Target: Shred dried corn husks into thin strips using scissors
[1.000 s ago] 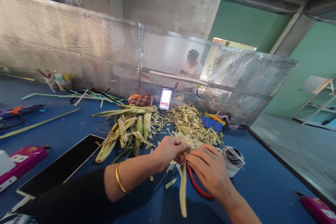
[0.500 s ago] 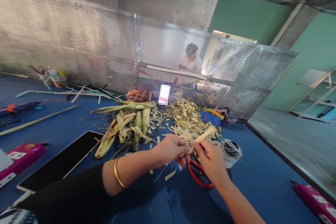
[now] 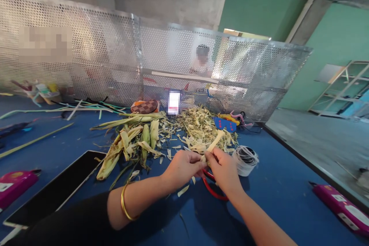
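Note:
My left hand (image 3: 184, 167) and my right hand (image 3: 223, 169) meet over the blue table, fingertips pinched close together. Between them is a pale strip of corn husk (image 3: 216, 141), its free end pointing up and away past my right fingers. Both hands are closed on it; the part inside the fingers is mostly hidden. Red-handled scissors (image 3: 211, 190) lie on the table beneath my hands, partly covered by them. Just beyond is a heap of shredded husk (image 3: 198, 123). Left of it lies a pile of whole corn husks (image 3: 138, 142).
A roll of white cord (image 3: 245, 160) stands right of my hands. Purple power strips (image 3: 340, 207) lie at both sides, and a dark flat panel (image 3: 57, 188) at left. A lit phone (image 3: 173, 102) stands before the perforated metal screen (image 3: 173, 54); a person sits behind it.
The view has shifted, so most things sit further left. My hands stay pinched on the husk strip, whose free end now points more steeply upward.

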`<action>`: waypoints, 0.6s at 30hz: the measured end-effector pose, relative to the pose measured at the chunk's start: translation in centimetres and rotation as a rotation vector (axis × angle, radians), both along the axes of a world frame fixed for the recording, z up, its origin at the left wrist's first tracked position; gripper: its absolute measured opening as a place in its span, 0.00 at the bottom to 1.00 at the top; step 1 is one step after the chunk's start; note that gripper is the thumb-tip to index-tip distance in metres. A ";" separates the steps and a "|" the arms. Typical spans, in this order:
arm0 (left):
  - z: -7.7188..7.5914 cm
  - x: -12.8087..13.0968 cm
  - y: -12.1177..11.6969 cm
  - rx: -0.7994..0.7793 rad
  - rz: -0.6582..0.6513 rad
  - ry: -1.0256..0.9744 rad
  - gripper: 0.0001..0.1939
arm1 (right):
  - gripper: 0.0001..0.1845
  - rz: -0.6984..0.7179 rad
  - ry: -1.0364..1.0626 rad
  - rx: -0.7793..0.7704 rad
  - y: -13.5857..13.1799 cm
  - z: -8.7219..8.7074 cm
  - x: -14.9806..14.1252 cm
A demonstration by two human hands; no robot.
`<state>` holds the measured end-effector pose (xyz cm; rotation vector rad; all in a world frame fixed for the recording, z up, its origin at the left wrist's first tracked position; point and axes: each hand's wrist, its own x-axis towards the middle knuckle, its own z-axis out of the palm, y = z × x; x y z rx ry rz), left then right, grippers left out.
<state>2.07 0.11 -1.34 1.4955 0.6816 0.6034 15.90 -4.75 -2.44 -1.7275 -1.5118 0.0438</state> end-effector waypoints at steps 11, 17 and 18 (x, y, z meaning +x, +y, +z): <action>1.2 -0.1 0.2 -0.047 0.131 0.012 0.14 | 0.13 0.133 0.389 -0.102 -0.6 1.4 0.5; 1.9 -0.6 1.3 -0.152 0.124 0.010 0.15 | 0.15 0.582 0.522 -0.216 -1.8 3.6 1.0; 1.9 -0.7 1.4 -0.158 0.119 0.006 0.15 | 0.14 0.612 0.520 -0.224 -1.9 3.7 1.0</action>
